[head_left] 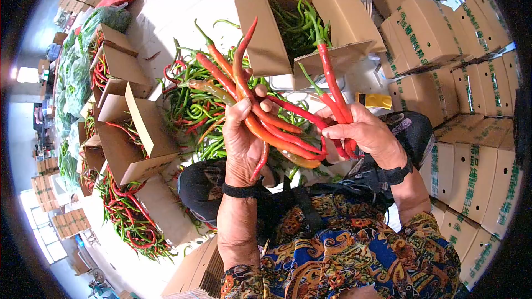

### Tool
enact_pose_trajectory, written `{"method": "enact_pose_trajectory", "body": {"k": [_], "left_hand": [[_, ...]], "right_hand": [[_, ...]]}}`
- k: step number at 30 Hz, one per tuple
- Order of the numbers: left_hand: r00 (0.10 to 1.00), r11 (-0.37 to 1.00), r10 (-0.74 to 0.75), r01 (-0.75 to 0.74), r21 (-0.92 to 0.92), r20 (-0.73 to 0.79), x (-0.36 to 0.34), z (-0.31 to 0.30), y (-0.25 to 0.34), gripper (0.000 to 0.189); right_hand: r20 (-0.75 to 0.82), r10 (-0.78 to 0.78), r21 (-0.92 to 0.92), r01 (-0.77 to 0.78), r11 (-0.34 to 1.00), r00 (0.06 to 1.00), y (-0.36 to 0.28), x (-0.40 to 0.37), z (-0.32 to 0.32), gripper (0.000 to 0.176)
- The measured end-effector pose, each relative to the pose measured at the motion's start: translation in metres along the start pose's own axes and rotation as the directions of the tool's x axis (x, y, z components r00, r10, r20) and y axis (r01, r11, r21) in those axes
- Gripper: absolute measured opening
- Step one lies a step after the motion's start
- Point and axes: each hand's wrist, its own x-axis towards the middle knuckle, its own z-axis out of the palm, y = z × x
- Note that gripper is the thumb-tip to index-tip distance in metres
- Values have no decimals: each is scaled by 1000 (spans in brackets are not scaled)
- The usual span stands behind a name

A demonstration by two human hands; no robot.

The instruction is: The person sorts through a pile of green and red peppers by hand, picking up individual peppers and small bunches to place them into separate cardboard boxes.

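Observation:
My left hand (243,138) is closed around a bunch of long chili peppers (282,143), mostly red, some orange or greenish. Their tips and stems stick out above and below the fingers. Close beside it, my right hand (368,132) grips several long red chilies (328,72) with green stems, thumb across them. One red chili (293,109) spans the gap between the two hands. Behind the left hand lies a loose heap of green and red chilies (194,108). Beyond the hands stands an open cardboard box (266,30) with green chilies (299,22) inside.
Open cartons (124,138) with chilies line the left, beside another chili heap (136,224). Printed closed boxes (476,177) are stacked along the right. Flattened cardboard (194,268) leans at the lower left. A yellow packet (374,101) lies past my right hand.

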Motion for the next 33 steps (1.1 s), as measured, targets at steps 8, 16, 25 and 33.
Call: {"method": "enact_pose_trajectory", "body": {"k": [8, 16, 25, 33], "left_hand": [[993, 999, 30, -34, -29, -111, 8, 7, 7, 53], [1000, 998, 11, -10, 61, -22, 31, 14, 14, 47], [941, 990, -141, 140, 23, 309, 92, 37, 24, 55], [907, 961, -264, 219, 168, 329, 163, 54, 12, 49]], "right_hand": [[-11, -3, 190, 5, 982, 1000, 2, -8, -13, 39], [-66, -97, 557, 117, 822, 993, 9, -7, -37, 39], [-32, -203, 657, 174, 733, 979, 15, -9, -42, 42], [-130, -182, 655, 222, 722, 975, 8, -9, -42, 39]]}}
